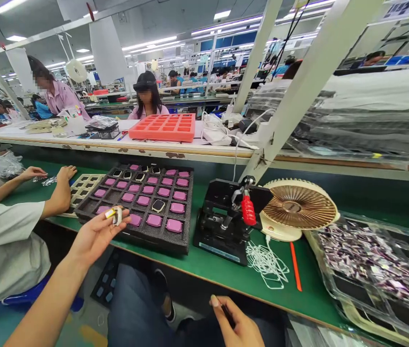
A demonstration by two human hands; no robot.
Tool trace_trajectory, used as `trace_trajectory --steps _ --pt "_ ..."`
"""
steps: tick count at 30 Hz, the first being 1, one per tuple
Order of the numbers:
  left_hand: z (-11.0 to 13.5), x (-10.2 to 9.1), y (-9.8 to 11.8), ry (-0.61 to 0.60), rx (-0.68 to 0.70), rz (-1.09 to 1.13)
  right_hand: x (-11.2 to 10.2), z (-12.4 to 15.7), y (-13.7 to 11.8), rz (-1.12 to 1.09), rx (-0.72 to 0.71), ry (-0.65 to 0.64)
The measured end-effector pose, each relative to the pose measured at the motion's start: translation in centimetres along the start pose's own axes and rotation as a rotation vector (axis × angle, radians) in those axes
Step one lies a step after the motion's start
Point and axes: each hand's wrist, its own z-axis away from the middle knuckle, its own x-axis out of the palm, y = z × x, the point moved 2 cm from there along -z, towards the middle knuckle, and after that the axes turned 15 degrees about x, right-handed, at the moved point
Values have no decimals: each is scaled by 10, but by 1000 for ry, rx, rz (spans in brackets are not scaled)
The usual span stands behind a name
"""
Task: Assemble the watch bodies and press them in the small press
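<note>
My left hand [96, 236] is raised over the front edge of a black foam tray [92, 212] and pinches a small yellow-and-white part [113, 215] between thumb and fingers. The tray's square pockets hold several pink pads [154, 220], and a few pockets near the back hold dark framed pieces [158, 206]. My right hand [235, 320] is low at the bottom of the view, near my knee and below the green bench edge. Its fingers close on a small dark object [228, 315], mostly hidden by them.
A co-worker's hands [63, 185] rest by a cream tray [81, 189] at the left. To the right stand a black press with a red handle [248, 210], a fan [298, 207], coiled white cord [266, 265] and a plastic bag of parts [371, 270]. An orange tray [163, 127] sits on the bench beyond.
</note>
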Motion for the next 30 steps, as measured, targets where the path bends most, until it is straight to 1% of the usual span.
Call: trace_trajectory --steps 3,5,8,12,14,16,18,20,23,25,27,30 --pt "31 27 -9 -118 -54 104 5 4 -16 -38 -33 3" --pt "46 41 -19 -157 -108 127 8 10 -29 -63 -63 1" --pt "63 58 -42 -143 -213 117 14 21 -53 -114 -137 -9" --pt "82 81 -78 -136 -318 111 23 28 -84 -173 -340 116" --pt "90 91 -93 -140 -348 122 26 27 -93 -130 -434 123" --pt "97 98 -105 -140 -364 115 28 23 -96 -84 -468 103" --pt "101 102 -114 -145 -356 93 28 19 -94 -69 -453 107" --pt "105 103 -121 -155 -318 56 27 18 -90 -93 -409 114" --pt "109 101 -130 -172 -258 -18 28 20 -84 -217 -319 71" --pt "111 100 -133 -178 -262 -34 26 22 -78 -318 -223 44" --pt "112 101 -134 -185 -302 -2 18 22 -70 -405 -125 53" --pt "113 106 -132 -198 -361 52 -6 18 -54 -583 -38 150"
